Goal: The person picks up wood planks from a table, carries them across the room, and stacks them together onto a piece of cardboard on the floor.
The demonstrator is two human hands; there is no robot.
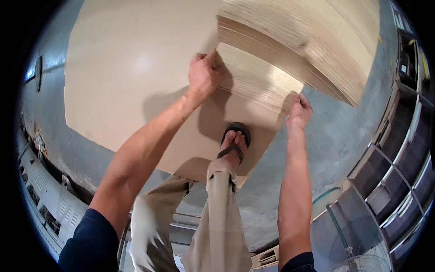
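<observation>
A thick stack of thin pale wood sheets (312, 50) fills the upper right. My left hand (204, 75) grips the near-left edge of a sheet (253, 79) at the stack's near corner. My right hand (299, 111) pinches the lower right corner of that same sheet. A large flat beige sheet (131, 68) lies on the floor to the left. My right foot in a black sandal (234, 143) stands on its near corner.
Grey concrete floor (335, 136) spreads right of the sheets. Dark shelving or window frames (403, 149) run along the right. A green hose (335, 217) and a fan grille (362, 263) sit at lower right. White metal machinery (50, 204) lines the lower left.
</observation>
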